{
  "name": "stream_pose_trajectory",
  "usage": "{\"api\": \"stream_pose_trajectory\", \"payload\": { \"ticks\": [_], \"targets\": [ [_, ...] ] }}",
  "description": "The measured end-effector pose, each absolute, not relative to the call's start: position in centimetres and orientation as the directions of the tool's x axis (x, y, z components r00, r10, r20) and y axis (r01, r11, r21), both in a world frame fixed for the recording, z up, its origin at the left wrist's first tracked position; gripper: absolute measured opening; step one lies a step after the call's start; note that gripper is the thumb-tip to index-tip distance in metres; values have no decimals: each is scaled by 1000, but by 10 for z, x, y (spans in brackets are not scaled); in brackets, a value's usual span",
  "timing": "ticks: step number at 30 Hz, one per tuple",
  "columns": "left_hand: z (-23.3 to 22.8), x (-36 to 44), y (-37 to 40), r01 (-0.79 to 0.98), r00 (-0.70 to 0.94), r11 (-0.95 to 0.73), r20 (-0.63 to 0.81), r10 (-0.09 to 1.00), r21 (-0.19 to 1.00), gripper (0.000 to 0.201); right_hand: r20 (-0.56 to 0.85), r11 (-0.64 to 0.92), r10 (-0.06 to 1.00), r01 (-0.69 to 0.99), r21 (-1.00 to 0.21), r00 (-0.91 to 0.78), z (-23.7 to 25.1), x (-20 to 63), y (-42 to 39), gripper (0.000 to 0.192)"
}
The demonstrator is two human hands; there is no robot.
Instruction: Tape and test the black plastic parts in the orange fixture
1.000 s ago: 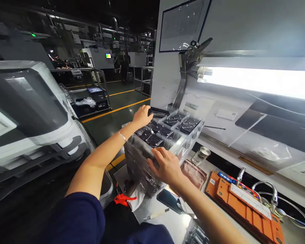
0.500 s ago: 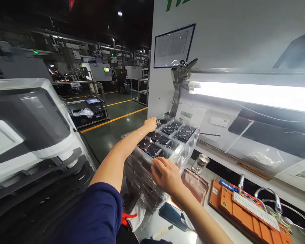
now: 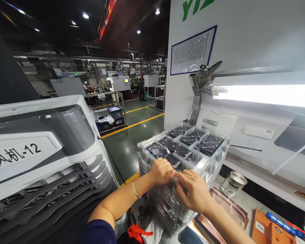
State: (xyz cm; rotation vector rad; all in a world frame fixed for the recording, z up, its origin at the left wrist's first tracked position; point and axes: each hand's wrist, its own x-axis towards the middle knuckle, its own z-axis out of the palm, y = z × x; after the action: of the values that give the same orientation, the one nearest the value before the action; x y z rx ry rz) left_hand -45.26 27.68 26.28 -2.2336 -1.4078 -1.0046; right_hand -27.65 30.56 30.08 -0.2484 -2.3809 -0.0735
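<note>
The clear tray sits on top of the wrapped stack, in front of the person. The left hand is at its near edge with curled fingers. What is inside that grip is hidden, so I cannot tell if it pinches anything. The right hand is just beside it, and its grip is spread, with a gap between thumb and finger. The hands hide part of the near edge and some black parts; I can count at least five of those. One phone, one red tool and one orange block are cut off below. One jar stands on the tabletop. One bracelet shows whole.
</note>
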Motion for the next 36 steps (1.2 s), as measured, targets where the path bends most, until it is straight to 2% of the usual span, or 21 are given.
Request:
{"api": "stream_pose_trajectory", "payload": {
  "ticks": [6, 10, 14, 16, 19, 21, 23, 25, 27, 30, 32, 36],
  "targets": [
    [290, -453, 288, 834, 296, -516, 629, 719, 197, 54, 651, 977, 150, 214, 20, -744, 311, -278, 311, 11],
    [299, -452, 289, 824, 266, -516, 643, 718, 236, 57, 619, 979, 162, 202, -5, -768, 319, -278, 316, 12],
    [308, -454, 298, 825, 245, -501, 634, 734, 261, 57, 645, 987, 147, 152, -48, -750, 328, -277, 321, 15],
    [315, -452, 297, 821, 192, -476, 633, 750, 315, 55, 676, 989, 145, 129, -75, -723, 334, -280, 323, 19],
    [319, -443, 281, 762, -43, -430, 700, 712, 484, 43, 737, 987, 157, 135, -90, -657, 351, -288, 329, 22],
    [312, -433, 259, 635, -269, -451, 727, 632, 627, 29, 793, 985, 158, 152, -83, -588, 367, -293, 335, 22],
    [298, -424, 236, 453, -458, -497, 672, 582, 740, 30, 837, 986, 145, 150, -76, -527, 385, -296, 341, 22],
    [284, -418, 217, 255, -570, -509, 553, 608, 822, 32, 870, 991, 105, 128, -48, -481, 400, -297, 345, 22],
    [276, -418, 204, 23, -612, -483, 394, 686, 876, 42, 881, 995, 40, 100, 9, -471, 407, -297, 341, 21],
    [283, -421, 191, -368, -575, -393, 126, 808, 843, 75, 849, 991, -92, 33, 128, -521, 395, -300, 314, 17],
    [293, -422, 181, -530, -524, -329, 3, 851, 781, 89, 785, 984, -143, 3, 181, -602, 376, -303, 284, 14],
    [300, -414, 153, -547, -582, -326, -71, 810, 771, 84, 639, 973, -154, -2, 231, -753, 345, -297, 215, 20]
  ]
}}
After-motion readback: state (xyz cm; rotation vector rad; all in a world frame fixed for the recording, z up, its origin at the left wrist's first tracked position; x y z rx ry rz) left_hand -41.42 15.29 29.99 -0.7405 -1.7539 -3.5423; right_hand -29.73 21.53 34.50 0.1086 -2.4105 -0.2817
